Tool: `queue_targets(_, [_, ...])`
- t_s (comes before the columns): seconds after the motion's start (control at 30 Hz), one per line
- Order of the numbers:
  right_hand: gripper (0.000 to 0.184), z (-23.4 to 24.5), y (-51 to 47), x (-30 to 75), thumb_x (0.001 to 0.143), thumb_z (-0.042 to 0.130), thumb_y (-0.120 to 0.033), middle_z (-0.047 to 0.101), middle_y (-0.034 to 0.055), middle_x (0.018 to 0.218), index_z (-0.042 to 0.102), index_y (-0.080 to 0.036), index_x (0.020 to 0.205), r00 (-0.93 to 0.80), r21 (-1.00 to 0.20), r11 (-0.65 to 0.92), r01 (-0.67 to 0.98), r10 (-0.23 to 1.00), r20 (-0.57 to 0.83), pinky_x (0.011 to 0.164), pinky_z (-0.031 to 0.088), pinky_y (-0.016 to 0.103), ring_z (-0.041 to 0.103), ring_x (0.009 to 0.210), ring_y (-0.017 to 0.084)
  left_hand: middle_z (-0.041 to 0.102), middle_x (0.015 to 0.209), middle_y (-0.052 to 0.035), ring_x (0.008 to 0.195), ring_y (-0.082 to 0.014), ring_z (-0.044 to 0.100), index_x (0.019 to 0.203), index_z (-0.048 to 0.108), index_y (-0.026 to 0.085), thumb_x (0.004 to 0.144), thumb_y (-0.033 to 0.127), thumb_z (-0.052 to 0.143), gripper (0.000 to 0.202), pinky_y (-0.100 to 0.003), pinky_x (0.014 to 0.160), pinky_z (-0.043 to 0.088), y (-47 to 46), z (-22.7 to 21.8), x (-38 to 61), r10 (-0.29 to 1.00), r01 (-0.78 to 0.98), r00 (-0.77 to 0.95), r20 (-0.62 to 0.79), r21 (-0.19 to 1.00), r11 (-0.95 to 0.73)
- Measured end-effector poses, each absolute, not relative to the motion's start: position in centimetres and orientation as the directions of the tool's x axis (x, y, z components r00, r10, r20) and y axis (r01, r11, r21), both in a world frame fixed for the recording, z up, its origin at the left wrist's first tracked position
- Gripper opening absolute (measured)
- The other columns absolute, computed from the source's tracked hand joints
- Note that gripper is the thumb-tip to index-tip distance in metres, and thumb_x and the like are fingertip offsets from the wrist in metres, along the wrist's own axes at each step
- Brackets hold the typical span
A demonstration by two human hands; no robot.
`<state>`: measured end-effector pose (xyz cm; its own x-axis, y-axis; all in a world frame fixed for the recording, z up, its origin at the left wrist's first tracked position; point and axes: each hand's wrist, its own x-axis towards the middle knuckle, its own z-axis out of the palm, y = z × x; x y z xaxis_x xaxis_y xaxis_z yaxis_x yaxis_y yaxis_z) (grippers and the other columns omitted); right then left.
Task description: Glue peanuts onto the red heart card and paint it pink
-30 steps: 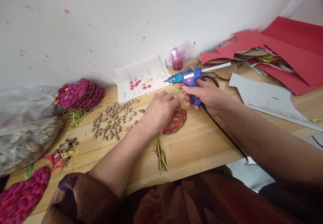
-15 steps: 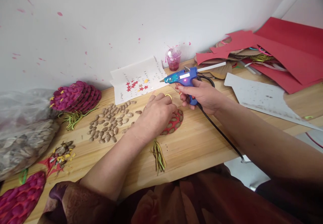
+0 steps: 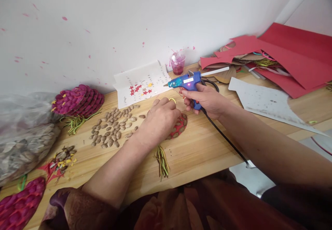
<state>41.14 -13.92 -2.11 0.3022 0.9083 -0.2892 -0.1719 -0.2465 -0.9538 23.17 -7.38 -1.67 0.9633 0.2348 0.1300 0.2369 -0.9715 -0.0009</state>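
In my right hand is a blue hot glue gun with a white glue stick out of its back; its light is on and its nozzle points left. My left hand is closed over a red disc covered with brown speckled seeds. Its fingers curl down onto the disc, and the hand hides their tips and anything between them. A green and brown yarn tassel hangs from the disc's near side. A yellow loop shows just beyond my knuckles. Loose seeds lie left of my left hand.
A white paper bears small stars. Behind the glue gun stands a pink-stained cup. Purple seed-covered discs are stacked at left near a clear plastic bag. Red paper and white card lie at right.
Both hands hold nearly the same pose, with the glue gun still in my right hand. The whole view has shifted slightly.
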Motion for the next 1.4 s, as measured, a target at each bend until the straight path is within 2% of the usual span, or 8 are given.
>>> queue_targets(0.83, [0.006,-1.6,-14.4,41.1,0.092,0.069,-0.024,0.062,-0.0026,0.066,0.064,-0.02,0.092,0.302,-0.967,-0.166,-0.193,0.928,-0.22,0.036,0.034,0.017,0.061,0.052,0.01,0.07,0.088,-0.0116,0.087,-0.0256,0.062,0.094,0.079,0.013,0.098,0.017,0.055,0.025,-0.039,0.084,0.049,-6.0,-2.7,25.1,0.347,0.344,0.93,0.124,0.039,-0.938])
queue_targets(0.97, [0.012,-1.5,-14.5,41.2,0.09,0.072,-0.028,0.061,-0.003,0.067,0.063,-0.02,0.091,0.299,-0.968,-0.156,-0.194,0.931,-0.21,0.037,0.035,0.017,0.061,0.054,0.01,0.07,0.089,-0.0122,0.088,-0.0256,0.062,0.094,0.08,0.013,0.095,0.014,0.057,0.023,-0.039,0.084,0.05,-6.1,-2.0,25.2,0.386,0.376,0.918,0.089,0.107,-0.92])
queue_targets(1.03, [0.013,-1.4,-14.6,41.3,0.089,0.072,-0.029,0.061,-0.003,0.067,0.063,-0.02,0.091,0.301,-0.97,-0.143,-0.197,0.933,-0.199,0.037,0.036,0.017,0.061,0.055,0.01,0.071,0.089,-0.0109,0.087,-0.0245,0.063,0.092,0.081,0.014,0.091,0.012,0.062,0.019,-0.037,0.083,0.05,-6.0,-1.6,25.0,0.432,0.398,0.893,0.124,0.229,-0.888])
queue_targets(1.13, [0.023,-1.1,-14.8,41.3,0.084,0.078,-0.035,0.059,-0.0038,0.067,0.063,-0.021,0.093,0.327,-0.967,-0.114,-0.228,0.926,-0.187,0.036,0.033,0.018,0.059,0.053,0.01,0.073,0.084,-0.0057,0.076,-0.0194,0.063,0.087,0.081,0.018,0.085,0.017,0.071,0.011,-0.031,0.074,0.049,-6.0,-0.7,24.0,0.594,0.394,0.794,0.131,0.632,-0.667])
queue_targets(1.2, [0.031,-0.7,-15.0,41.1,0.08,0.082,-0.042,0.058,-0.0047,0.065,0.063,-0.021,0.093,0.352,-0.965,-0.09,-0.246,0.919,-0.176,0.036,0.032,0.018,0.056,0.05,0.01,0.073,0.08,-0.0034,0.067,-0.0157,0.061,0.086,0.081,0.019,0.081,0.027,0.078,0.01,-0.028,0.066,0.048,-6.1,-0.2,22.8,0.699,0.314,0.716,0.012,0.888,-0.336])
queue_targets(1.23, [0.034,-0.5,-15.2,41.0,0.079,0.083,-0.046,0.057,-0.0049,0.063,0.063,-0.021,0.093,0.361,-0.967,-0.075,-0.244,0.918,-0.163,0.036,0.031,0.019,0.055,0.048,0.009,0.073,0.078,-0.0032,0.065,-0.0146,0.06,0.086,0.08,0.018,0.079,0.032,0.082,0.016,-0.027,0.064,0.047,-6.1,0.0,22.1,0.728,0.249,0.683,-0.063,0.957,-0.151])
queue_targets(1.3, [0.038,-0.1,-15.7,40.6,0.079,0.081,-0.053,0.056,-0.0048,0.059,0.064,-0.021,0.089,0.372,-0.975,-0.033,-0.219,0.921,-0.115,0.037,0.032,0.02,0.053,0.046,0.01,0.073,0.077,-0.0033,0.065,-0.013,0.06,0.085,0.08,0.017,0.071,0.038,0.09,0.027,-0.026,0.064,0.047,-6.3,0.2,20.7,0.754,0.084,0.634,-0.17,0.985,0.151])
queue_targets(1.4, [0.042,0.0,-16.5,39.9,0.081,0.076,-0.062,0.056,-0.0039,0.055,0.065,-0.022,0.09,0.316,-0.982,0.007,-0.19,0.947,-0.054,0.037,0.03,0.022,0.052,0.044,0.011,0.066,0.07,-0.0012,0.065,-0.0097,0.056,0.075,0.076,0.014,0.065,0.038,0.095,0.032,-0.02,0.061,0.043,-6.3,0.0,19.2,0.739,-0.118,0.632,-0.232,0.914,0.388])
